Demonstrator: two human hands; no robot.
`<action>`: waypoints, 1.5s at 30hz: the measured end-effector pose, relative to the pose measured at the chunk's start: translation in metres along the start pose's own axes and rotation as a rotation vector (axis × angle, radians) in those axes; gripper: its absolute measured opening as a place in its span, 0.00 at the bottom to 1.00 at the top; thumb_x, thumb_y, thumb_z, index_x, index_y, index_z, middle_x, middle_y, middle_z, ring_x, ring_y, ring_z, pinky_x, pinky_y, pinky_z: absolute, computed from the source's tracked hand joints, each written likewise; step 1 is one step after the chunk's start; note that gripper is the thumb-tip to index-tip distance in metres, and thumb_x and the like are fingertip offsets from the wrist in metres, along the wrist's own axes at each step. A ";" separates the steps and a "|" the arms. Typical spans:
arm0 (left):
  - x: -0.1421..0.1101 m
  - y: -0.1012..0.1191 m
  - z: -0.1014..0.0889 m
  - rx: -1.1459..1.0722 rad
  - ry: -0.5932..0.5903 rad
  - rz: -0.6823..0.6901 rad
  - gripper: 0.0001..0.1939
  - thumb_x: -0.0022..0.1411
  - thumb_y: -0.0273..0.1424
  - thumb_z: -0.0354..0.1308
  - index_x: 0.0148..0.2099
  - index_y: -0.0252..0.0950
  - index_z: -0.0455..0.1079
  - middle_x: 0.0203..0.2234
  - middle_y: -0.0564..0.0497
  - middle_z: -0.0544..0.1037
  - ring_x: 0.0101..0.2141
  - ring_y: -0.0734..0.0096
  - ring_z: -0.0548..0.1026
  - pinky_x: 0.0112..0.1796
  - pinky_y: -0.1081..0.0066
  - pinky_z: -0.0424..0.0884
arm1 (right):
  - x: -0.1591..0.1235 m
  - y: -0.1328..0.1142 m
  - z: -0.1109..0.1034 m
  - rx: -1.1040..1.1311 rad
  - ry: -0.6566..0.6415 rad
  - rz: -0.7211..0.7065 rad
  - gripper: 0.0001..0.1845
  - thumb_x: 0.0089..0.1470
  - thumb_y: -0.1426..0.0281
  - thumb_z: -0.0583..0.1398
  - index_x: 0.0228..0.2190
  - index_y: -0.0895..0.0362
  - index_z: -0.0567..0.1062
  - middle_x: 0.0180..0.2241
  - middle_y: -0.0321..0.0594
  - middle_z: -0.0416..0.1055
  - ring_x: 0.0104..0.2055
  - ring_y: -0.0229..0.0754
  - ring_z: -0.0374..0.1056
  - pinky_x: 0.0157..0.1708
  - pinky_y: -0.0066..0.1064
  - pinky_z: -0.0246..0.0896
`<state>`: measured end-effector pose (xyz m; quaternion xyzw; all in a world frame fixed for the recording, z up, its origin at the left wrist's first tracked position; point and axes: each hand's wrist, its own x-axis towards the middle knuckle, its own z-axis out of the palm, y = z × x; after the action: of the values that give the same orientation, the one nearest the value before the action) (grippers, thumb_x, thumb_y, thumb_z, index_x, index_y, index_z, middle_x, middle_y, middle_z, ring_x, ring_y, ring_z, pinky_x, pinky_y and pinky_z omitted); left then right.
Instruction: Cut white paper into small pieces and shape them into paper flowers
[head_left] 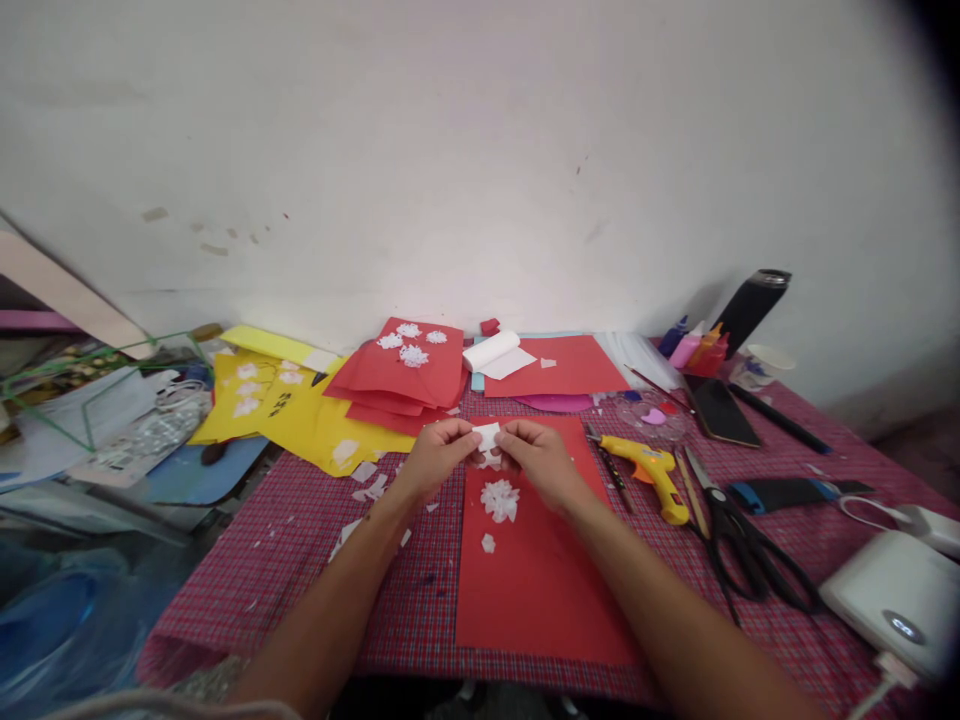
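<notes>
Between the fingertips of my left hand (444, 452) and my right hand (541, 458) is a small piece of white paper (489, 438). Both hands pinch it, one at each side, above the upper part of a red paper sheet (536, 590). On that sheet, just below my hands, lies a ruffled white paper flower (499, 500). A smaller white paper piece (488, 543) lies under the flower.
Red sheets with white paper flowers (412, 356), yellow sheets (300, 405) and a white paper roll (493, 350) lie at the back. On the right are a yellow glue gun (649, 470), black scissors (757, 550), a cutter knife (787, 494), a phone (721, 410) and a white power bank (892, 590).
</notes>
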<state>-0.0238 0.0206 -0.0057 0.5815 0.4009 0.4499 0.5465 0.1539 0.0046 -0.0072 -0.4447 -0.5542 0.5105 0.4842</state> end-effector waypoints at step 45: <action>-0.001 -0.004 -0.003 0.005 -0.119 -0.031 0.11 0.58 0.34 0.61 0.30 0.31 0.73 0.22 0.50 0.75 0.25 0.74 0.71 0.30 0.72 0.67 | -0.007 -0.001 0.006 -0.533 0.050 -0.447 0.06 0.52 0.78 0.58 0.27 0.56 0.72 0.27 0.36 0.69 0.30 0.39 0.64 0.32 0.29 0.56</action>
<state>-0.0265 0.0209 -0.0097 0.6023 0.3779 0.4051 0.5747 0.1485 -0.0036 -0.0072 -0.4358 -0.7397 0.2180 0.4642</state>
